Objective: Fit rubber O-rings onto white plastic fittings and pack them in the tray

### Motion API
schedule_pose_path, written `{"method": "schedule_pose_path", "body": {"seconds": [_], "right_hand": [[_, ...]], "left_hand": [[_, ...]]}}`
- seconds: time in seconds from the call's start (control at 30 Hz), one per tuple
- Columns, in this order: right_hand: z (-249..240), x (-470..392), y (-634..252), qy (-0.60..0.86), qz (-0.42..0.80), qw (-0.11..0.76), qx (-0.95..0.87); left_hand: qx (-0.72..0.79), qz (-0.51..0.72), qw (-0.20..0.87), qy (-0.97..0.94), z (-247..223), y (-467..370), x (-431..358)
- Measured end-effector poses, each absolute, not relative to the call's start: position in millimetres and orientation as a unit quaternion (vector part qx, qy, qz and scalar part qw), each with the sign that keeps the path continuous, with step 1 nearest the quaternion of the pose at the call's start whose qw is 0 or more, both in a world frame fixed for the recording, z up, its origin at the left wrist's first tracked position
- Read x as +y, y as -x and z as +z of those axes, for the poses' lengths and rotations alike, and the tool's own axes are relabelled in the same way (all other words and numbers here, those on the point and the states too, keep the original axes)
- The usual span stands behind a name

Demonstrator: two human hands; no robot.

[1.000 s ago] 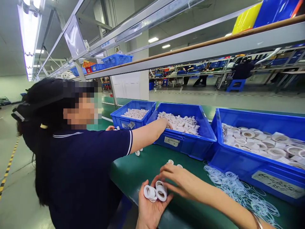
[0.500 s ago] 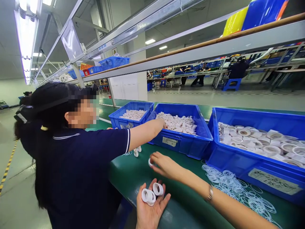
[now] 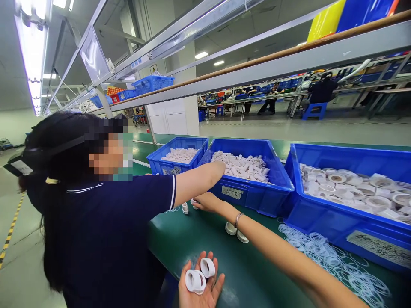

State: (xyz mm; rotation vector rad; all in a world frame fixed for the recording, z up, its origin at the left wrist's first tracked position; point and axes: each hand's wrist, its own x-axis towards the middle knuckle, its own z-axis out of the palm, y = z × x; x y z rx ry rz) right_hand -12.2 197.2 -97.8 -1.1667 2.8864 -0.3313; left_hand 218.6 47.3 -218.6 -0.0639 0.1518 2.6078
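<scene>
My left hand (image 3: 205, 286) is palm up at the bottom, cupped with fingers partly curled around a few white plastic rings (image 3: 208, 268). Stretched forward over the table, my right hand (image 3: 208, 202) has its fingertips closed on a small white ring (image 3: 193, 203), partly hidden by the fingers. It is close to a co-worker's bare forearm (image 3: 201, 182). An upright white fitting (image 3: 185, 208) stands just left of my fingertips. Beneath my right wrist, two larger white rings (image 3: 230, 228) sit on the green tabletop (image 3: 180, 239).
Blue bins of white parts stand along the table: a left bin (image 3: 150, 160), a middle bin (image 3: 257, 201) and a large right bin (image 3: 321, 218). Thin translucent rings (image 3: 330, 256) lie heaped at the right. A co-worker (image 3: 112, 231) stands close on the left, reaching into the middle bin.
My right hand has moved forward and left with its ring, towards the upright fitting. Two larger rings on the table now show under my wrist. My left hand has shifted slightly down and left.
</scene>
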Motion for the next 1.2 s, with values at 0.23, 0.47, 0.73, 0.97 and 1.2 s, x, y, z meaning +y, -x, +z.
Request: {"method": "schedule_pose_path", "body": {"seconds": [0.23,0.47,0.73,0.97,1.2], "right_hand": [[-84.1,266.2,-13.9,0.345,-0.038,0.01,0.938],[-81.9,307.2,-50.5,0.342,-0.058,0.012,0.938],[-84.9,317.3,-50.7,0.329,-0.1,-0.008,0.939],[-88.7,319.5,-50.6,0.318,-0.177,0.005,0.932],[-81.8,313.6,-45.5,0.352,-0.175,0.018,0.919]], "left_hand": [[0.035,0.959,0.275,0.058,-202.2,-218.0,62.7],[0.031,0.955,0.287,0.063,-196.6,-219.3,68.2],[0.01,0.952,0.298,0.072,-192.9,-217.5,68.0],[0.026,0.954,0.298,0.029,-195.1,-217.5,65.4],[0.037,0.957,0.287,0.029,-211.5,-215.0,68.5]]}}
